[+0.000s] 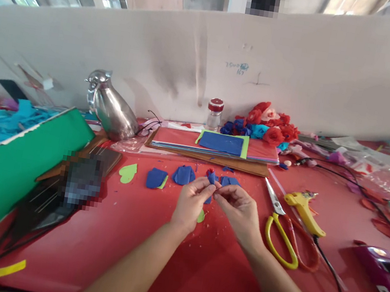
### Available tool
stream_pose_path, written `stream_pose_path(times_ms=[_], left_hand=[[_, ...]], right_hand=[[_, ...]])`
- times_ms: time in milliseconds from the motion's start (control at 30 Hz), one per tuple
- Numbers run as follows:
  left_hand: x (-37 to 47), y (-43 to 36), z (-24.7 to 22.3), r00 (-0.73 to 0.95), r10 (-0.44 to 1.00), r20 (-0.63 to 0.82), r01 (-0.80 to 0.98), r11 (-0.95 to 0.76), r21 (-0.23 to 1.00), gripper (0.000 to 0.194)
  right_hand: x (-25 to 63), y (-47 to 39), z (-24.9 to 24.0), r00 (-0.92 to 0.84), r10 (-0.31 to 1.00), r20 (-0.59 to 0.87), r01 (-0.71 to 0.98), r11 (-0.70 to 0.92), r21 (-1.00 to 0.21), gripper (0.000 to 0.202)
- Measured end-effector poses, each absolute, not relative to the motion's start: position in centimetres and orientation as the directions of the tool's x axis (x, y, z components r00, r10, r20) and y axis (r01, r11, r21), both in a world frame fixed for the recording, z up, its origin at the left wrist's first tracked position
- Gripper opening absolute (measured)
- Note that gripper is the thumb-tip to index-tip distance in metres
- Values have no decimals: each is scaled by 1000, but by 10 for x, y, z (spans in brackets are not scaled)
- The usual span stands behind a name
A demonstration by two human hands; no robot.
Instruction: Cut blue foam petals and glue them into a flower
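Between thumb and fingers my left hand point(194, 200) pinches a small rolled blue flower piece point(211, 176) with a red tip. My right hand point(238, 209) touches its right side, thumb and fingertips close together; whether they grip the paper is too small to tell. Blue paper petals point(183, 175) lie just beyond my left hand, with another blue stack point(156, 178) farther left and more blue pieces point(229, 181) behind my right hand. A green heart-shaped paper point(127, 173) lies at the left, and a green piece point(200, 216) shows beside my left wrist.
Scissors point(282, 234) and a yellow glue gun point(305, 210) lie at the right, near a purple power strip point(382, 274). Behind are stacked paper sheets point(181, 139), a jar point(214, 114), paper roses point(274, 135) and a metal jug point(114, 108). A green box point(20, 172) stands left.
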State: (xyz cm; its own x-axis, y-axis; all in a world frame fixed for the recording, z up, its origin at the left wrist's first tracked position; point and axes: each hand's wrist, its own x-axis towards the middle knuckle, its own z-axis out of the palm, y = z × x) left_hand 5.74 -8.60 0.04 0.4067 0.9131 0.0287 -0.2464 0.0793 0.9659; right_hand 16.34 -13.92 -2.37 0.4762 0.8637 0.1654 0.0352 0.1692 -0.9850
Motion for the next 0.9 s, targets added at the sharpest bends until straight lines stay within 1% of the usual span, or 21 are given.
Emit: stream_pose_path(times_ms=[133,233,300,433,533,633,733,900], left_hand=[[56,-86,2,415,905,98,-221,-5,975,15],[56,-87,1,442,887,132,-218,-36,975,17],[57,-87,0,444,888,121,-210,-28,977,17],[58,-85,-3,375,924,76,-203,2,979,14],[57,-84,-4,306,944,126,-138,-86,987,14],[55,-83,-4,310,937,161,-76,-144,987,14],[54,-84,-4,320,936,147,-71,-131,989,13],[56,-84,-6,331,939,90,-111,-57,992,14]], right_hand=[[161,-140,-21,426,889,167,87,143,-986,17],[161,-141,-23,416,886,203,165,146,-975,16],[161,-141,-24,431,873,228,214,146,-966,15],[161,-141,-24,481,840,249,279,123,-952,14],[161,-142,-23,491,830,266,316,115,-942,14],[160,-141,-21,485,818,310,360,137,-923,13],[159,-141,-21,487,804,340,389,148,-909,13],[158,-139,-22,488,811,321,374,138,-917,14]])
